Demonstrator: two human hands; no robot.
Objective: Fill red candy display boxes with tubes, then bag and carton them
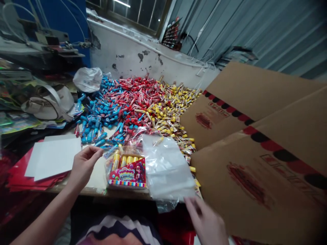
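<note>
A display box of bubble gum [127, 174] stands at the table's front edge, with several yellow-capped tubes upright in it. Clear plastic film, seemingly a bag [108, 161], surrounds the box. My left hand [85, 165] is closed in a pinch at the film's left edge, beside the box. To the right of the box lies a stack of clear, whitish plastic bags [168, 170], overhanging the table's edge. My right hand [205, 219] is near the lower right corner of these bags, its fingers curled and smeared by motion; whether it grips anything is unclear.
Heaps of blue tubes [95, 124], red tubes [140, 92] and yellow tubes [168, 109] cover the table's back. White cards [55, 158] lie on red sheets [21, 173] at left. A large cardboard box [255, 163] blocks the right side. A white bag [48, 102] sits at left.
</note>
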